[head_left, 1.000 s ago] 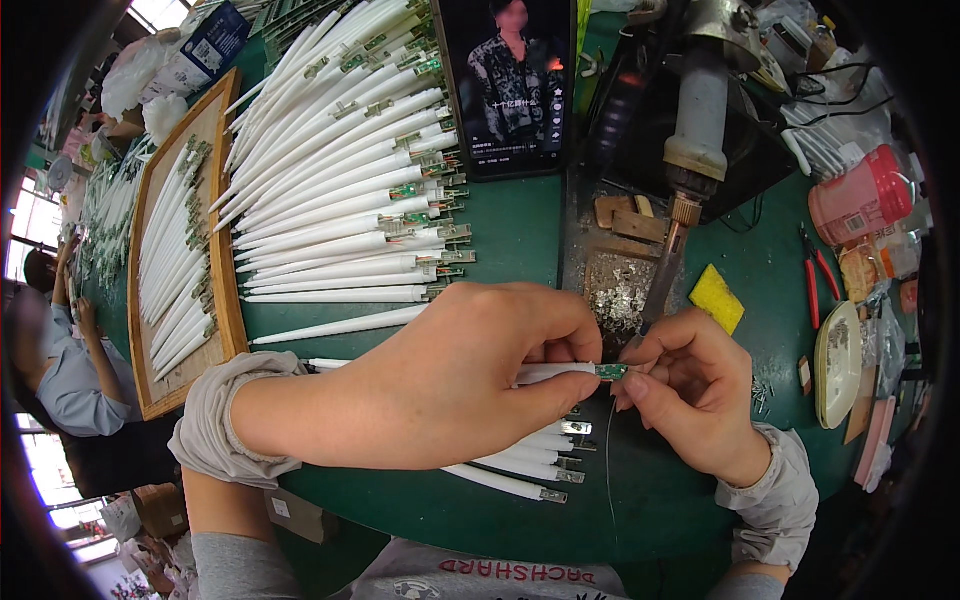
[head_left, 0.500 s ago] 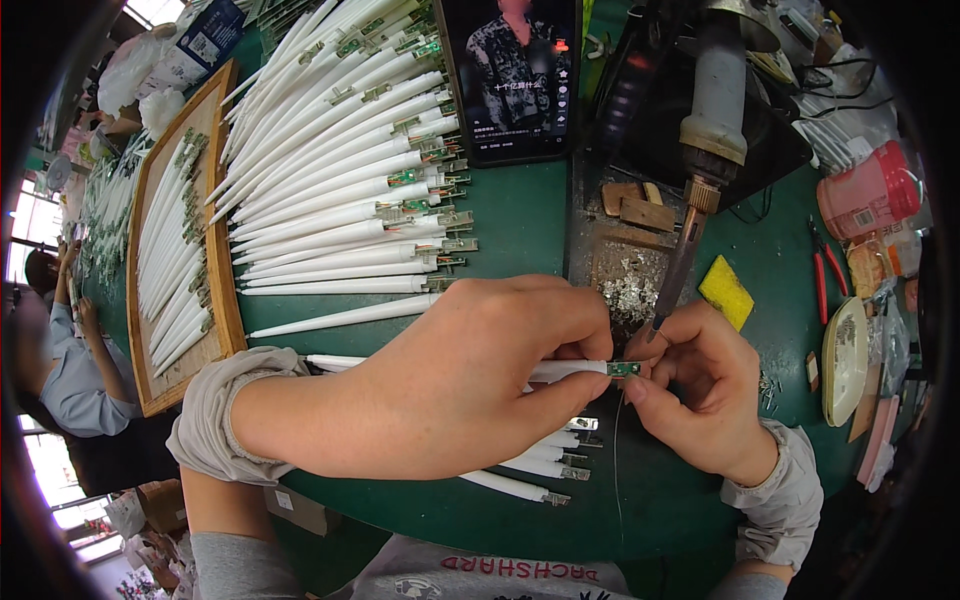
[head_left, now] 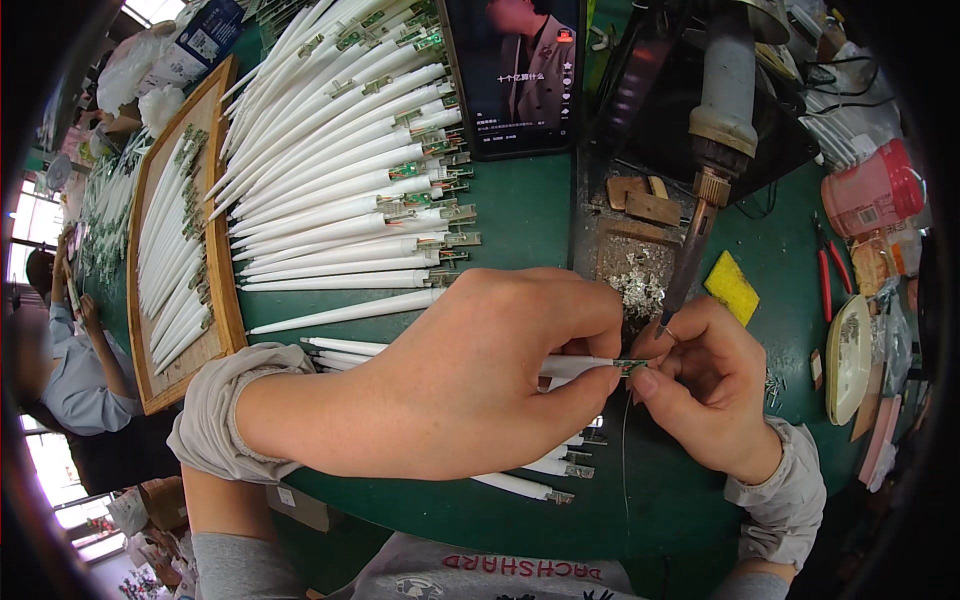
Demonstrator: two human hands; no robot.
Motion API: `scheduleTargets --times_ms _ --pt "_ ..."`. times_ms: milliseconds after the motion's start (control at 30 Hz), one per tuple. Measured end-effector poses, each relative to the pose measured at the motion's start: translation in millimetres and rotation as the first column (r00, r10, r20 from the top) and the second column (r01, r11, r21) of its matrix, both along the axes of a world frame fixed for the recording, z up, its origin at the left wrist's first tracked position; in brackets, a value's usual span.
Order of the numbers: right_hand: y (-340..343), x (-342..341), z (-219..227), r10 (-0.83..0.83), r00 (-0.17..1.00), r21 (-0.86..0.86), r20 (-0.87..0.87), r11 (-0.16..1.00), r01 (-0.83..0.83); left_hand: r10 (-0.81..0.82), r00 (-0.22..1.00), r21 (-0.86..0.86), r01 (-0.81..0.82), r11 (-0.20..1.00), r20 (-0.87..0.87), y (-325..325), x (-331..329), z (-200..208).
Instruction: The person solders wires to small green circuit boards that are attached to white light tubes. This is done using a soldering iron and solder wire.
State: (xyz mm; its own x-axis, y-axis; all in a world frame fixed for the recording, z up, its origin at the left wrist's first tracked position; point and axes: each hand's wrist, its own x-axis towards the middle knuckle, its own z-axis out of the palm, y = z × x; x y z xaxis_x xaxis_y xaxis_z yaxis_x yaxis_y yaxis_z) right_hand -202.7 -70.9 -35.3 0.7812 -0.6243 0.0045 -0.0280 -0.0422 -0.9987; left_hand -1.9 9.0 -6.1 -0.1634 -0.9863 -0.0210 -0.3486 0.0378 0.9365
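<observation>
My left hand (head_left: 455, 370) is closed round a white tapered tube (head_left: 580, 367), its thumb and fingers gripping near the wide end. A small green circuit board (head_left: 630, 367) sticks out of that end. My right hand (head_left: 715, 385) is closed in a pinch at the board's tip; what lies between the fingertips is hidden. Below the pinch a thin wire (head_left: 627, 460) hangs down. Over my right index finger stands a soldering iron (head_left: 685, 260), pointing downward, its tip close to the finger and the board. More tubes with boards (head_left: 525, 487) lie partly under my left hand.
Many white tubes (head_left: 330, 190) fan out on the green table, beside a wooden tray (head_left: 230, 220) of more. A phone (head_left: 515, 90) stands behind. Solder scraps (head_left: 640, 280), a yellow sponge (head_left: 732, 288), red-handled pliers (head_left: 828, 265) and a dish (head_left: 848, 360) lie right. Another person (head_left: 85, 360) sits far left.
The board between my hands is turned and shows less of its green face. Both hands have shifted slightly right, keeping their grips. The phone's picture is different.
</observation>
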Motion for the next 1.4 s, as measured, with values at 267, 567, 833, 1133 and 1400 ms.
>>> scheduleTargets --times_ms 267,567,833,1133,1400 --pt "-2 -3 9 -0.081 0.995 0.107 0.060 0.991 0.075 0.053 0.999 0.098 -0.054 0.994 0.009 -4 -2 7" --pt "2 -1 13 -0.051 0.996 -0.007 0.068 0.999 0.052 0.078 0.996 0.058 -0.076 0.995 -0.044 -6 0 8" --pt "6 0 12 -0.094 0.986 -0.013 0.135 0.995 0.096 0.082 0.992 -0.002 -0.082 0.997 -0.094 -6 0 7" --pt "3 -4 8 -0.097 0.988 -0.070 0.120 0.992 0.106 0.066 0.997 -0.129 -0.060 0.990 0.048 -3 0 4" --pt "0 2 -1 -0.082 0.984 -0.181 0.156 0.977 0.110 0.067 0.996 -0.056 -0.064 0.996 0.060 -4 0 8"
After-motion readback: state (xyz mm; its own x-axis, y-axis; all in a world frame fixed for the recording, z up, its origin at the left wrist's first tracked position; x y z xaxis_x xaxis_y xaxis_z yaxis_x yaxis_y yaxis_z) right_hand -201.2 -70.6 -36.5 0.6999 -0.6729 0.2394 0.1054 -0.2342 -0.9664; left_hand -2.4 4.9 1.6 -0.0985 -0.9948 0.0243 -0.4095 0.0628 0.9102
